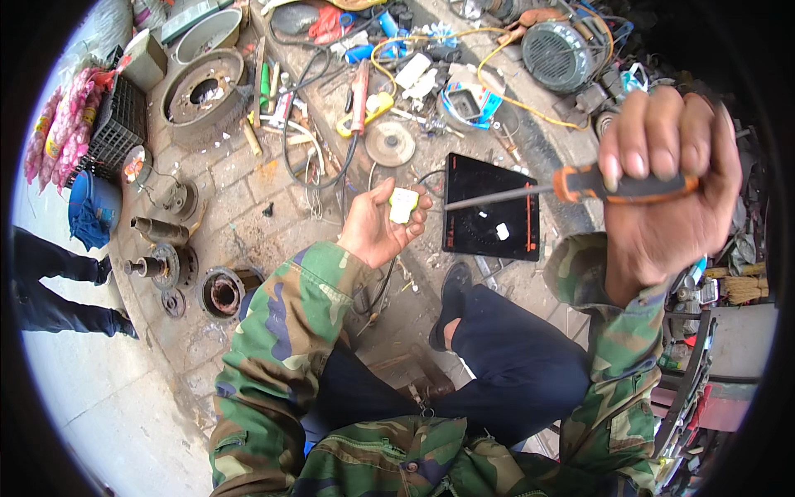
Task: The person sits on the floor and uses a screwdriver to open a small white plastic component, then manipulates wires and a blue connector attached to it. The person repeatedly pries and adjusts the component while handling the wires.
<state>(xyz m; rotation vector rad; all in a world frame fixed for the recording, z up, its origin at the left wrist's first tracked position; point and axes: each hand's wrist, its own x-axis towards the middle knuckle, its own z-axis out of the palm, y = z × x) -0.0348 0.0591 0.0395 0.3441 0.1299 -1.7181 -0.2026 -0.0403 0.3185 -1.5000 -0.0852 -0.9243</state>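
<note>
My left hand point(373, 222) is closed round a small white block with a yellow-green edge point(403, 205), held between thumb and fingers. Raised at the right, my right hand point(671, 166) grips a screwdriver point(573, 184) with an orange and black handle. Its long metal shaft points left toward the white block, and the tip stays a little apart from it. Beyond the shaft lies a flat black glass-topped panel, like an induction cooker point(472, 178), with a cord at its left edge. A small white piece point(502, 231) rests on the panel.
A grinding-disc-like round plate point(389, 144), cables and tools litter the paving ahead. At left stand a large metal ring point(203, 91), motor parts point(161, 267) and a black crate point(120, 124). Another person's legs point(62, 282) are at far left. A round black grille point(556, 56) sits upper right.
</note>
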